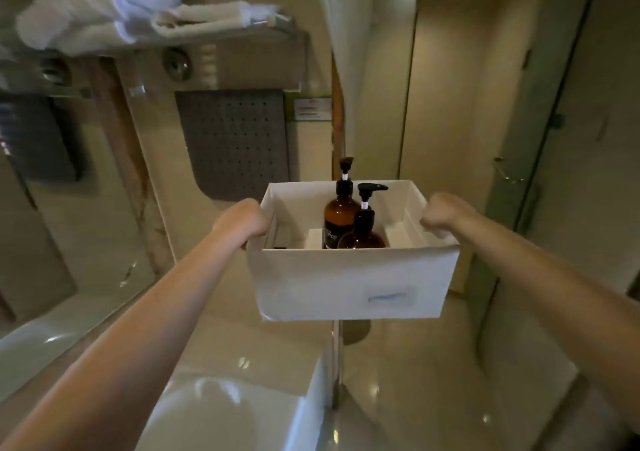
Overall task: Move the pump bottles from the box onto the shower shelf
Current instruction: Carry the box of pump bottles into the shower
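Observation:
I carry a white cardboard box (346,280) in the air at chest height, in the middle of the view. My left hand (244,220) grips its left wall and my right hand (441,216) grips its right wall. Two amber pump bottles with black pumps stand upright inside. The taller bottle (341,213) is at the back. The shorter bottle (363,230) stands just in front of it, to its right. Their lower halves are hidden by the box's front wall. No shower shelf is clearly in view.
A metal rack with folded white towels (114,10) hangs at the upper left. A grey perforated mat (235,138) hangs over the tub edge ahead. A white sink (207,412) lies below. A glass door with a handle (505,173) stands at the right.

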`<control>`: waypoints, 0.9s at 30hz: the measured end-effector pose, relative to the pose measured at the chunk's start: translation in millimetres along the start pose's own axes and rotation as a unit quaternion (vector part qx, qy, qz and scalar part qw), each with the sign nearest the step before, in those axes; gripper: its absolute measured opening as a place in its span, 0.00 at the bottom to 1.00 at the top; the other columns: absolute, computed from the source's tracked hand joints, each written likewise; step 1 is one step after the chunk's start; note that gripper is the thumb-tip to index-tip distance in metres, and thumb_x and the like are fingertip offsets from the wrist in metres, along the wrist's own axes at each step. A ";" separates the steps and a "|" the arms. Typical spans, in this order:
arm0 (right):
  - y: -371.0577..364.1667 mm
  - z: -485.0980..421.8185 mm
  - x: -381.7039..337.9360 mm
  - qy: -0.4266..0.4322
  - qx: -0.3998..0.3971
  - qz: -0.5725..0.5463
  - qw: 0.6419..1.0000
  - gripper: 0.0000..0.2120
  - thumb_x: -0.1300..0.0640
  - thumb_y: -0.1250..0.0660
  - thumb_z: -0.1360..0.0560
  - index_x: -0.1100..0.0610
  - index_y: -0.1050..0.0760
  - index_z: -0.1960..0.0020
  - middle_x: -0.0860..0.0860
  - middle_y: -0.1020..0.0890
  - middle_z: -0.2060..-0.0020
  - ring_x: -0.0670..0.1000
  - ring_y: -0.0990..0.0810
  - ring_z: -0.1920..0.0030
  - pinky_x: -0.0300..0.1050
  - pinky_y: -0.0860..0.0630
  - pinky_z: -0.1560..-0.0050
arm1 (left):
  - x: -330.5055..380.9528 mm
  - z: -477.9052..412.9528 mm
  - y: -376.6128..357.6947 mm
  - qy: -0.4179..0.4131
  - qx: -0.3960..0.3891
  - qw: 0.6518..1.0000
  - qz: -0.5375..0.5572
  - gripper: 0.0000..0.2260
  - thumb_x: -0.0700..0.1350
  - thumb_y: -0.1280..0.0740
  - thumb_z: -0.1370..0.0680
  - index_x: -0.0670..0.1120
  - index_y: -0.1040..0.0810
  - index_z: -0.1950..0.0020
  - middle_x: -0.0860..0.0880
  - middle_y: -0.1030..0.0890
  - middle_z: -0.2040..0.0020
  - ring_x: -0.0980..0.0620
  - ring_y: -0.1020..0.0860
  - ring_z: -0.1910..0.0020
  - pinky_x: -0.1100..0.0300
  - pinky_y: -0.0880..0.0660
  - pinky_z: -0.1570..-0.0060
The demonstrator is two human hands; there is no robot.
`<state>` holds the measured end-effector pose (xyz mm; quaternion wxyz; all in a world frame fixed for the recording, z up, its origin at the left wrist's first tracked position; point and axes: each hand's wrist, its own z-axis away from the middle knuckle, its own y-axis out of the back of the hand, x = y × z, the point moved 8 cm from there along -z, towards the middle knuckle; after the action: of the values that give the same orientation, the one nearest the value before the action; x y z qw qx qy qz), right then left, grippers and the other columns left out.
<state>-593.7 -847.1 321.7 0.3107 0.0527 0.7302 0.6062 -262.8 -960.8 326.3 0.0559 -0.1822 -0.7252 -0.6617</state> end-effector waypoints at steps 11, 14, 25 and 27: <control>52.2 40.0 147.3 -0.172 0.047 0.020 0.984 0.08 0.62 0.39 0.30 0.61 0.27 0.68 0.54 0.23 0.72 0.53 0.24 0.71 0.38 0.31 0.71 | 137.9 -6.9 -82.5 -0.112 -0.035 0.993 0.012 0.01 0.41 0.38 0.29 0.45 0.29 0.60 0.49 0.30 0.68 0.47 0.28 0.63 0.57 0.31 0.64; 56.4 41.1 174.4 -0.191 0.037 0.029 0.981 0.08 0.63 0.38 0.31 0.60 0.27 0.69 0.54 0.23 0.72 0.54 0.23 0.69 0.39 0.31 0.70 | 163.1 -10.2 -97.7 -0.119 -0.041 0.992 0.017 0.06 0.41 0.38 0.29 0.46 0.32 0.66 0.49 0.31 0.68 0.49 0.29 0.67 0.58 0.32 0.68; 75.0 4.8 242.8 -0.195 0.027 0.033 0.980 0.06 0.64 0.38 0.30 0.63 0.23 0.57 0.55 0.22 0.65 0.56 0.20 0.60 0.44 0.27 0.64 | 236.0 -24.5 -128.8 -0.120 -0.049 0.992 0.007 0.09 0.42 0.37 0.29 0.47 0.34 0.68 0.47 0.29 0.66 0.45 0.26 0.61 0.55 0.26 0.57; 80.7 -8.6 250.0 -0.189 0.028 0.035 0.981 0.07 0.65 0.38 0.30 0.63 0.22 0.57 0.56 0.21 0.64 0.57 0.19 0.60 0.45 0.26 0.63 | 246.1 -30.0 -130.6 -0.115 -0.048 0.992 0.006 0.09 0.42 0.37 0.29 0.46 0.33 0.68 0.47 0.29 0.66 0.45 0.26 0.60 0.55 0.26 0.56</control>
<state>-822.7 -720.1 298.9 0.4203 0.2005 0.6726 0.5751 -540.0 -951.0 286.4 -0.0328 -0.2636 -0.6934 -0.6698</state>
